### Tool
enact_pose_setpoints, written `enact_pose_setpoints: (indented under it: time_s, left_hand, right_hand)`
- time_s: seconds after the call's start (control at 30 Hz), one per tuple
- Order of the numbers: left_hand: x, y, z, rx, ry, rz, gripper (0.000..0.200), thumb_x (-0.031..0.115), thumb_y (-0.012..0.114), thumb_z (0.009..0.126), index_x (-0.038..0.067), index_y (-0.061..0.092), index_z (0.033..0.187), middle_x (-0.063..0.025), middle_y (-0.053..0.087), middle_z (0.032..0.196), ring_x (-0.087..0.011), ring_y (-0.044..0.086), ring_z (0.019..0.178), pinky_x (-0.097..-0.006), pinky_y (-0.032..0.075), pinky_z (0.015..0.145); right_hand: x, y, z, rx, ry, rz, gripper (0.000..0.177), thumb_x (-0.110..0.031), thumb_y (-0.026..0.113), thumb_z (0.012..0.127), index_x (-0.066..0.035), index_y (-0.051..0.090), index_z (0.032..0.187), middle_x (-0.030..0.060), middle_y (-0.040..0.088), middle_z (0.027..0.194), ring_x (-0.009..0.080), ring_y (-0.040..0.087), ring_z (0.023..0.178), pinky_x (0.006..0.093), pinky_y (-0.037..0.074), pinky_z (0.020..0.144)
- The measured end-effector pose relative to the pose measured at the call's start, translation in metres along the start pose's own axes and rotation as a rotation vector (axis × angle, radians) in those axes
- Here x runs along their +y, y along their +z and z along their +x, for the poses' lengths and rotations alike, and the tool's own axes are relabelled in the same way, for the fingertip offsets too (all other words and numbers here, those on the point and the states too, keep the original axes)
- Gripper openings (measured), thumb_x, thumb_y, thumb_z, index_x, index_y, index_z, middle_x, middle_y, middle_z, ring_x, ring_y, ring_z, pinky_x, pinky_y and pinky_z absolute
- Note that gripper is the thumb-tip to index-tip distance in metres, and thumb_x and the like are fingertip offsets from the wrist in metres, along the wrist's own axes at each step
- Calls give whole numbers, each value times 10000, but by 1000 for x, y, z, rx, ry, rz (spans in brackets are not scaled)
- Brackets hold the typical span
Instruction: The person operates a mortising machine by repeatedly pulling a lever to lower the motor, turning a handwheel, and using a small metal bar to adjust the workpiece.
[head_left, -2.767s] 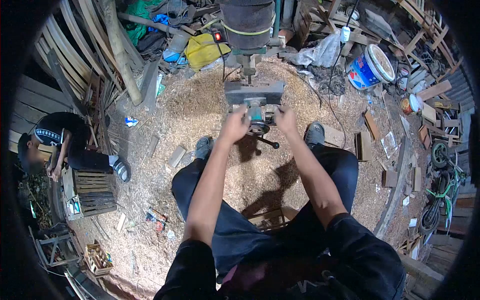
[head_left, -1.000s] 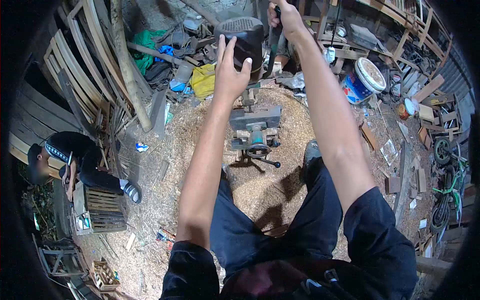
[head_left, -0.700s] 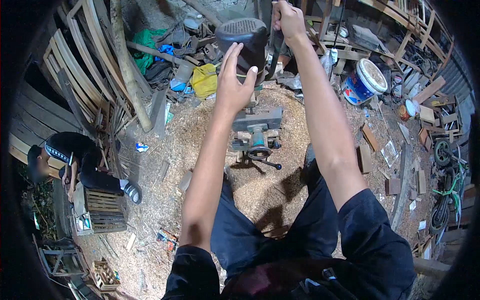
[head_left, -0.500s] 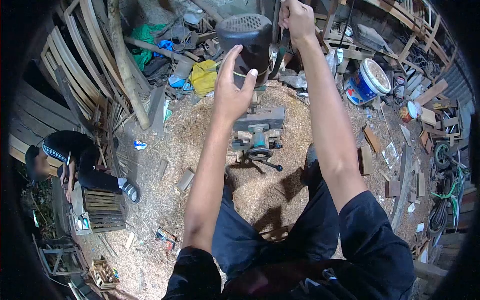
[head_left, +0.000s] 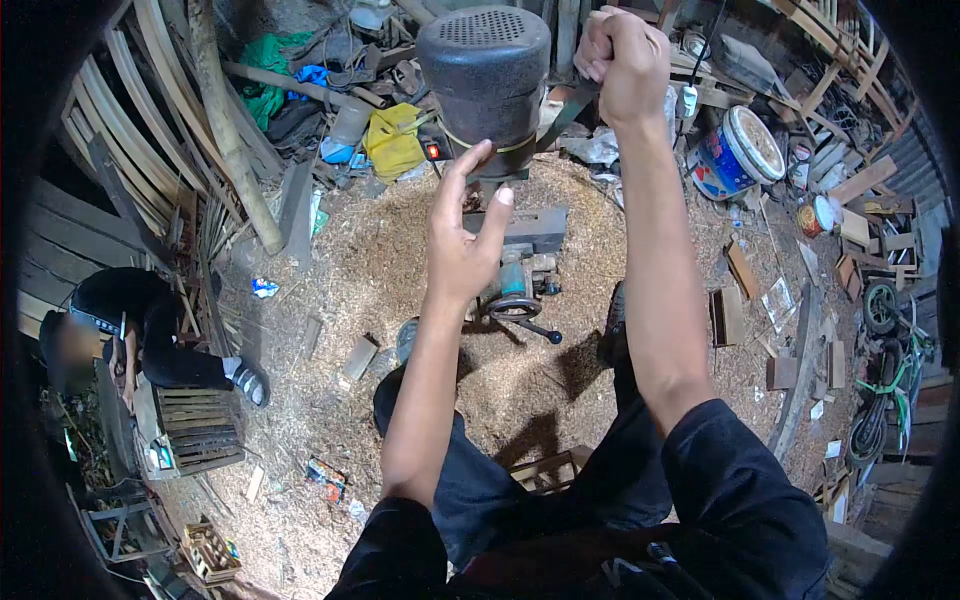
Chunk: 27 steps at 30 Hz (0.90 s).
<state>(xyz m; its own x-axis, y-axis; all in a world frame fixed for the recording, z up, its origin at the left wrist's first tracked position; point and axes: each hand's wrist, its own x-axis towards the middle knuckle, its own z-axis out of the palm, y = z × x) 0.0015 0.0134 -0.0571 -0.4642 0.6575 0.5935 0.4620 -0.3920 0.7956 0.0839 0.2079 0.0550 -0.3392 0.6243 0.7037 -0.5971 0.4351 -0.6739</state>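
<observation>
A dark motor housing (head_left: 482, 75) with a perforated top stands in front of me, a yellow band around its lower part. Just below it my left hand (head_left: 468, 225) is raised with thumb and fingers apart and nothing between them. My right hand (head_left: 628, 65) is closed, right of the housing, near a dark flat strip (head_left: 568, 115); what its fingers hold is hidden. Under the housing is a grey metal vise (head_left: 535, 228) with a handwheel (head_left: 515, 308) and a black-knobbed lever. A small red-lit switch (head_left: 433, 151) shows left of the housing.
A person (head_left: 130, 325) sits at the left beside a slatted wooden crate (head_left: 198, 425). A paint bucket (head_left: 728, 160) stands at the right, with wood pieces and a green bicycle (head_left: 890, 375) beyond. Curved timber (head_left: 125, 130) leans at the upper left; wood shavings cover the floor.
My left hand has moved down, away from the housing. My right hand has shifted right and slightly down. The view has shifted, and the red-lit switch now shows.
</observation>
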Motion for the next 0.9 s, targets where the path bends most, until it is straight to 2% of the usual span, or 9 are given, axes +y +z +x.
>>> enact_pose_setpoints:
  time_s: [0.1,0.17,0.23,0.3,0.4,0.5,0.57,0.67,0.9]
  left_hand:
    - [-3,-6,1,29,-83,-98,478,37,581,949,-40,433,1397,-170,522,1359,-216,516,1247,-362,430,1043]
    - [-4,-6,6,80,-81,-111,466,99,616,918,11,500,1361,-157,575,1326,-244,543,1237,-404,408,1040]
    - [-2,-7,13,78,-49,-106,469,96,616,918,19,498,1364,-155,575,1329,-245,541,1242,-408,408,1040]
    - [-1,-7,16,41,-25,-67,476,80,605,928,5,473,1379,-159,558,1343,-234,530,1249,-389,414,1037]
    - [2,-9,16,-5,11,16,486,44,580,946,-36,430,1401,-177,522,1362,-217,515,1249,-360,423,1036]
    - [1,-10,15,10,-17,-8,488,44,581,942,-39,431,1399,-180,521,1360,-224,513,1253,-366,421,1042]
    - [2,-11,16,33,-37,-31,485,42,581,941,-41,433,1396,-181,521,1360,-224,512,1254,-365,422,1042]
    - [-5,-9,15,82,-43,-67,464,91,610,929,18,492,1372,-145,578,1326,-231,531,1250,-400,403,1039]
    - [-8,-5,15,63,-57,-61,467,94,616,927,19,494,1372,-150,580,1323,-232,530,1253,-399,401,1039]
  right_hand:
    - [-7,4,-9,54,2,-38,372,-130,465,920,-56,431,557,34,428,488,106,377,421,274,296,418]
    - [-15,11,-16,86,-21,-91,383,-115,464,911,-69,396,537,18,394,463,93,334,403,273,264,405]
    - [-12,-23,-9,-313,-10,31,344,-209,464,974,-1,550,714,110,551,648,177,520,568,288,420,536]
    - [0,-12,-21,-146,-60,34,392,-227,449,976,-29,453,638,47,432,561,127,377,466,269,336,464]
    - [-4,-6,-29,-86,-51,82,424,-222,559,936,-23,473,571,16,464,554,89,420,486,268,328,467]
    - [-11,2,-45,-21,-58,89,323,-54,501,850,-22,396,547,-6,395,539,63,328,487,258,253,462]
    - [-9,-2,-52,-30,-65,70,300,-64,492,852,-20,419,565,-6,397,534,56,336,497,250,252,465]
    - [-11,0,-62,-13,-74,60,275,-94,516,842,-19,434,591,-16,394,548,53,332,512,248,250,469]
    - [-11,-3,-79,1,-56,75,271,-135,549,824,-20,429,609,-11,402,574,67,337,530,253,255,481]
